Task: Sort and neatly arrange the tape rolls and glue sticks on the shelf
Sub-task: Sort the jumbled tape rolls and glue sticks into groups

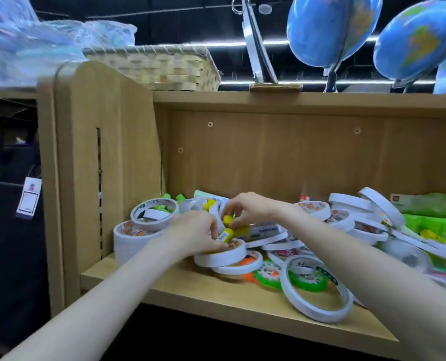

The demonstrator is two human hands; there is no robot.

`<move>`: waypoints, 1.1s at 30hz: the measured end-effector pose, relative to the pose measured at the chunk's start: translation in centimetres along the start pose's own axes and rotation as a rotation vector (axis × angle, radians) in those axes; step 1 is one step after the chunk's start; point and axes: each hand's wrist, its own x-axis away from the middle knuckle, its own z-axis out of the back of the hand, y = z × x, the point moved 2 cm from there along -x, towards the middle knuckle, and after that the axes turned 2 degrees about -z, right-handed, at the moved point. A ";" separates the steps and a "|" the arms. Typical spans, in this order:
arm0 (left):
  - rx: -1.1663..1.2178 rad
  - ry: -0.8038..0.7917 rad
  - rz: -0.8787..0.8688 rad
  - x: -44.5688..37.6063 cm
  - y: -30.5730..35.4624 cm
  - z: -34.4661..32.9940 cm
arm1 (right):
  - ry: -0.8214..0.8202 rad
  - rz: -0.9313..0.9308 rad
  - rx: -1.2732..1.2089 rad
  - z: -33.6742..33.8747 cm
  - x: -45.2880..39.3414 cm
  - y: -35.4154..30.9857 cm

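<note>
Head view looks down along two bare forearms that reach from the near edge into a wooden shelf (242,303). At the far left of the shelf, against its side wall, stands a short stack of white tape rolls (128,241), with a wider ring of tape (154,213) tilted on top of it and green-capped glue sticks (176,198) lying behind it. Just right of the stack, the left hand (193,235) comes in palm down with its wrist bent slightly, fingers curled and pinching a yellow-capped glue stick (225,235) that lies on a flat tape roll (222,252). Right beside it, a little farther in, the right hand (245,208) arches over from the right with the knuckles up; its fingertips are bent round another glue stick with a yellow cap (228,219). The two hands almost touch over the middle of the heap. To the right of them, many more tape rolls (347,222) lie jumbled and overlapping, some flat, some tipped on edge, and a large thin ring (318,287) leans near the front edge over green rolls. At the far right lie green packets (430,220). Above the shelf, on its top board, sit a woven basket (164,66) to the left and blue globes (331,29) to the right.
</note>
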 end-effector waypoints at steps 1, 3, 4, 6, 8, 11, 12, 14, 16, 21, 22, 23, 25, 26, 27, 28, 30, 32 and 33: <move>-0.038 0.009 -0.001 -0.3 0.3 -0.2 | 0.071 0.002 -0.049 0.1 0.0 0.3; -0.076 0.011 0.004 -1.0 1.0 -0.5 | 0.239 -0.067 -0.295 0.9 0.0 1.2; -0.075 0.016 0.009 -1.3 1.1 -0.5 | 0.313 -0.123 -0.506 1.5 0.1 1.5; 0.040 0.017 0.048 -2.0 0.9 -0.3 | 0.411 -0.237 -0.889 2.6 0.2 2.2; 0.331 0.068 0.108 -2.8 0.2 0.2 | 0.444 -0.330 -0.806 3.2 0.1 3.0; 0.734 0.271 0.173 -3.6 -1.3 1.6 | 0.243 -0.280 -0.124 3.3 -0.3 3.2; 0.756 0.304 0.167 -3.7 -1.8 2.1 | 0.154 -0.244 -0.018 3.0 -0.7 3.2; 0.701 0.316 0.140 -3.8 -2.5 2.6 | 0.027 -0.221 0.035 2.0 -1.7 2.9; 0.638 0.327 0.122 -3.9 -2.9 2.9 | -0.056 -0.251 -0.004 1.2 -2.4 2.4; 0.582 0.314 0.088 -3.9 -3.4 2.3 | -0.104 -0.263 0.067 0.8 -3.2 2.2; 0.573 0.303 0.079 -3.9 -3.4 2.1 | -0.101 -0.257 0.056 0.8 -3.2 2.3; 0.561 0.297 0.077 -3.9 -3.4 1.9 | -0.090 -0.254 0.029 0.9 -3.1 2.4; 0.558 0.332 0.090 -3.9 -3.3 1.7 | -0.060 -0.254 -0.029 1.3 -2.8 3.0; 0.577 0.370 0.106 -3.8 -3.4 1.9 | -0.047 -0.260 -0.045 1.5 -2.5 3.3; 0.607 0.413 0.126 -3.7 -3.6 2.3 | -0.033 -0.269 -0.047 1.8 -2.3 3.5; 0.630 0.457 0.149 -3.8 -3.9 2.8 | -0.019 -0.279 -0.041 2.2 -2.2 3.7; 0.613 0.516 0.207 -4.3 -5.3 3.9 | 0.006 -0.287 -0.022 2.9 -2.0 3.8; 0.540 0.500 0.239 -4.8 -6.9 4.9 | 0.081 -0.288 0.000 3.7 -2.3 3.9; 0.494 0.463 0.246 -5.1 -7.5 5.2 | 0.153 -0.296 0.027 4.2 -2.4 3.9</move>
